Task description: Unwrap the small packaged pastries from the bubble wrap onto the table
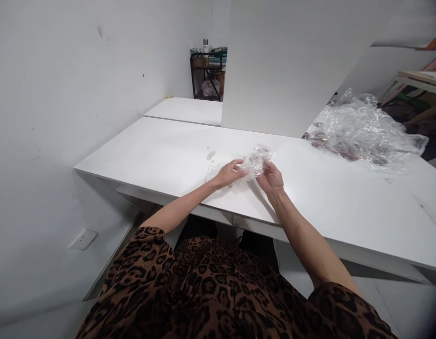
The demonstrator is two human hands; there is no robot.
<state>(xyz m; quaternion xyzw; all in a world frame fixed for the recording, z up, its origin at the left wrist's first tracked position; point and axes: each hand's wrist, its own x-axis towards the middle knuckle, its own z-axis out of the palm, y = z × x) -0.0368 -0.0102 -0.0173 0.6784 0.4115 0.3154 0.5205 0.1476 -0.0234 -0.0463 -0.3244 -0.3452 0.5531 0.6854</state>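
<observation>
1. We hold a crumpled piece of clear plastic (257, 161) between our two hands, above the near part of the white counter (161, 153), roughly midway along the stretch in view.
2. Our left hand (229, 174) comes in from the left; its grip is closed on the left side of the plastic, the thumb and fingers pinching the film.
3. Our right hand (272, 179) is turned partly palm inward, and its grip is clamped on the right side of the same piece; the film hides some of the fingertips.
4. Near our left hand, we see grey marks (211, 155) on the counter's surface.
5. Well to the right of our hands, towards the back, lies a large heap of clear plastic (366, 127), with dark reddish bits showing along its lower edge; we cannot tell what they are.
6. Behind the counter's middle a tall pale panel (281, 61) stands upright, and to its left a black rack (203, 70) carries boxes and a bottle.
7. On our left, a socket plate (83, 239) sits low on the white wall (80, 84).
8. We wear a leopard-print garment (218, 296) with sleeves ending near the elbows.
</observation>
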